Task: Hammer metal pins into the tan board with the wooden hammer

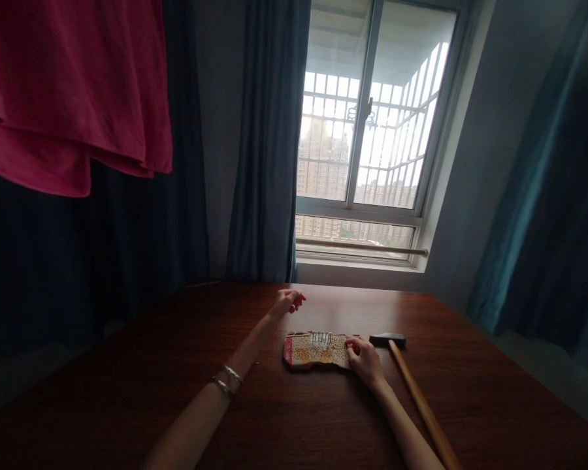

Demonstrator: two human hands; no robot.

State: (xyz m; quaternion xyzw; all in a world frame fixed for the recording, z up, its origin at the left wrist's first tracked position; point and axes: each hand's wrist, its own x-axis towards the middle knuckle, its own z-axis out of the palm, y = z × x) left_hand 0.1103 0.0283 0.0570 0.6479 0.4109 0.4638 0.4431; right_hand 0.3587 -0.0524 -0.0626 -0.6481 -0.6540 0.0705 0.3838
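Pink cloth (78, 85) hanging at upper left, blue curtain (269, 143) beside a barred window (364, 98), buildings (321, 173) outside

Counted two hands: one left hand (288, 302), one right hand (366, 362). Bangles (232, 374) came to two. There was one board (300, 351), one hammer (418, 391), one table (318, 418). Nails (321, 338) numbered several, too small for exact count. Window (360, 147): was one. Curtains (269, 143): were three.

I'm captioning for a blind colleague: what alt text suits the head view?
A person's right hand touches a pale, dark-dotted, flat board bearing slender upright pins; the left hand is apart from it. A black-headed, wooden-handled hammer lies on the reddish-brown wooden table at right.
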